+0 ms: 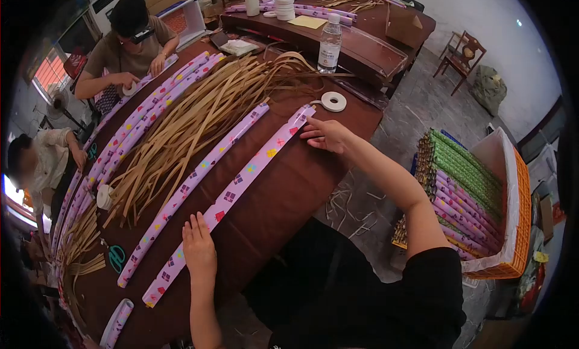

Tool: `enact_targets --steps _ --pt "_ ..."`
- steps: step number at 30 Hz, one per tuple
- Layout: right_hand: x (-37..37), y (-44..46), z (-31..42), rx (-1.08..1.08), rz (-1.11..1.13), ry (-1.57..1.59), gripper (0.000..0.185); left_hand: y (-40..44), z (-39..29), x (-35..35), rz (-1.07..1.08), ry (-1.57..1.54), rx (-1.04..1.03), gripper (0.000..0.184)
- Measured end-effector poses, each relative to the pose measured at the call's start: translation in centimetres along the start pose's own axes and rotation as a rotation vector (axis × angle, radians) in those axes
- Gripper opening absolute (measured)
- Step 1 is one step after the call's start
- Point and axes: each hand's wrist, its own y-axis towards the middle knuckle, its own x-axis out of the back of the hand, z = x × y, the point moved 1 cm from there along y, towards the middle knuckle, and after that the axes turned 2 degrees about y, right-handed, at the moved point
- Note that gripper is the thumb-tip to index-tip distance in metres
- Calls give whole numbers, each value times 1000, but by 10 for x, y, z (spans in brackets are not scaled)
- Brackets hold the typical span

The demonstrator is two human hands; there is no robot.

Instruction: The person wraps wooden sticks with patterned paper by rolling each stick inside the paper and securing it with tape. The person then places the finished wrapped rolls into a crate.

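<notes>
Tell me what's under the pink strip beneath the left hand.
Brown tablecloth shows along both sides of the pink strip; whatever lies directly beneath it is covered. The left hand also hides part of the strip.

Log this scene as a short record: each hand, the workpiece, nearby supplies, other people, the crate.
Left hand: flat on the near half of the pink patterned strip, left hand
Right hand: at the strip's far end, right hand; grip unclear
Workpiece: laid slantwise on the brown table cover
Supplies: white tape roll beyond the far end; tan strips heaped to the left; water bottle standing upright
Other people: at least two, at left
Crate: orange, right, holding pink and green patterned pieces
</notes>
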Motion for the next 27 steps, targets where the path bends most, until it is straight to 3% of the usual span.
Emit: enact_targets --steps 3,6,11,27 --pt "-17 16 -6 -66 57 -7 58 0 -1 2 10 -5 6 56" --pt "-27 24 -10 -50 -49 15 52 1 1 2 24 -29 9 57" --pt "-41 16 -2 -91 -147 16 34 3 3 5 79 -27 -2 60" --pt "-34 17 -4 -96 -101 82 19 5 -2 11 79 19 27 64"
